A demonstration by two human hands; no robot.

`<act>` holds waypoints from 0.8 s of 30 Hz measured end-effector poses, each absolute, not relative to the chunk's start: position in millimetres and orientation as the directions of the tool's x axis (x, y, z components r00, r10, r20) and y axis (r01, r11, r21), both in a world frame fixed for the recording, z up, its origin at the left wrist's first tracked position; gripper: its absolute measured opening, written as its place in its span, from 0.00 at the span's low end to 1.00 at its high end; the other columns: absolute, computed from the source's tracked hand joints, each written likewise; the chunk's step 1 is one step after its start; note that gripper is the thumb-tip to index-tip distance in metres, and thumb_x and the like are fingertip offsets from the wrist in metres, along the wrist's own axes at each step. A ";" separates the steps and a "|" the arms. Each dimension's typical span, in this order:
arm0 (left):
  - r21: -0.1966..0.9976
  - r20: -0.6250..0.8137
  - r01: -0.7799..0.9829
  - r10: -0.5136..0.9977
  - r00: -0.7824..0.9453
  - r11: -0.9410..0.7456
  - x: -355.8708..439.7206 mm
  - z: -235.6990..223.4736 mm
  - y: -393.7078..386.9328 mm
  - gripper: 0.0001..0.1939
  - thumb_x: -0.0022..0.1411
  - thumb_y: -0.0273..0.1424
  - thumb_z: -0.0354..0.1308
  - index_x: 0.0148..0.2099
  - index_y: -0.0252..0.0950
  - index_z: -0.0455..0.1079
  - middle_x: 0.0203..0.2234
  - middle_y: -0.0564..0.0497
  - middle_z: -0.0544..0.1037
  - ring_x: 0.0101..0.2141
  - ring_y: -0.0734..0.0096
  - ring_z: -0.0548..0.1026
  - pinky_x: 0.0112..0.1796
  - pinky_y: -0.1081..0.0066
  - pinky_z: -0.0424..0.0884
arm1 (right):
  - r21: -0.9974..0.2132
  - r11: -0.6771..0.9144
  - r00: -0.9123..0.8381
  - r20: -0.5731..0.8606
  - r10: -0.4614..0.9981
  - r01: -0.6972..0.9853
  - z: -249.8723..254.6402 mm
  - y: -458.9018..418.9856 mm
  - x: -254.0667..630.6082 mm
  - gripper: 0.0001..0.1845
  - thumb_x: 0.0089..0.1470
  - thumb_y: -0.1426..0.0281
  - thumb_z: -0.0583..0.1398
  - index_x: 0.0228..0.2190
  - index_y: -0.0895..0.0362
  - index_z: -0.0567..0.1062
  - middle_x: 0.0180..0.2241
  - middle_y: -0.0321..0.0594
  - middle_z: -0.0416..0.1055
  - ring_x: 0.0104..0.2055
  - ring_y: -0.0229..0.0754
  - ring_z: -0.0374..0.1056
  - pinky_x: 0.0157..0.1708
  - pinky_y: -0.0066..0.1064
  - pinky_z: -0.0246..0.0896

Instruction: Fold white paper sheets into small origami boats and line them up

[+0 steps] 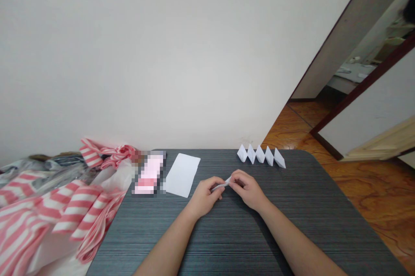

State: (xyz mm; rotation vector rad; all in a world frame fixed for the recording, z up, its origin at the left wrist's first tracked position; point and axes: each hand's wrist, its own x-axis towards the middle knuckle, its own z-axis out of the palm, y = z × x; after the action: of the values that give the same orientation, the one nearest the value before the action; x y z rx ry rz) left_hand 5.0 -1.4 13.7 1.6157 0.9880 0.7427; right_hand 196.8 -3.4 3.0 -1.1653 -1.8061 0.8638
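A plain pale wall (168, 51) fills 9 to 1 o'clock under soft, even light. By it, at 6, stands a dark table (155, 241) with fine streaks. Glossy brown floor (372, 198) spreads at 4. A white panel (372, 107) edged dark red slants across 3; behind it, another space shows dimly.

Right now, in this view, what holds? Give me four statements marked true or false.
1. The left hand and right hand both hold a folded white paper. True.
2. A flat white sheet lies on the dark table. True.
3. Four folded paper shapes are in a row. False: five folded paper shapes are in the row.
4. Striped cloth lies right of the hands. False: the pink-and-white striped cloth lies to the left.
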 end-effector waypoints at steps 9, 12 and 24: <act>0.901 0.097 0.324 0.864 0.493 -0.287 6.8 21.8 -3.9 0.13 0.61 0.32 0.50 0.44 0.35 0.71 0.31 0.49 0.75 0.30 0.72 0.71 0.33 0.75 0.66 | -0.852 0.351 -0.260 0.264 0.929 0.389 2.5 -3.7 197.1 0.05 0.55 0.72 0.57 0.27 0.57 0.71 0.30 0.38 0.66 0.30 0.38 0.63 0.29 0.28 0.57; 0.900 0.068 0.350 0.876 0.477 -0.261 7.6 20.8 -3.7 0.14 0.62 0.34 0.48 0.42 0.35 0.72 0.26 0.50 0.74 0.27 0.74 0.69 0.29 0.76 0.64 | -0.852 0.356 -0.279 0.260 0.924 0.384 4.0 -4.0 196.8 0.05 0.55 0.72 0.56 0.28 0.56 0.72 0.30 0.38 0.66 0.30 0.38 0.63 0.30 0.29 0.57; 0.916 0.029 0.349 0.899 0.438 -0.199 7.8 15.1 -3.4 0.16 0.62 0.36 0.47 0.40 0.34 0.72 0.25 0.50 0.74 0.23 0.77 0.67 0.26 0.77 0.63 | -0.888 0.311 -0.250 0.234 0.939 0.338 -3.6 -4.1 197.5 0.07 0.57 0.71 0.53 0.33 0.56 0.72 0.32 0.39 0.68 0.31 0.37 0.64 0.32 0.30 0.60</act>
State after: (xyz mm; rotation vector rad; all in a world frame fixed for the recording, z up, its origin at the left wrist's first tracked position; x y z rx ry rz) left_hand 7.8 -3.4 15.1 1.7589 1.0771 0.7400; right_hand 197.5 -4.1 -3.6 -1.1509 -1.7632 0.9293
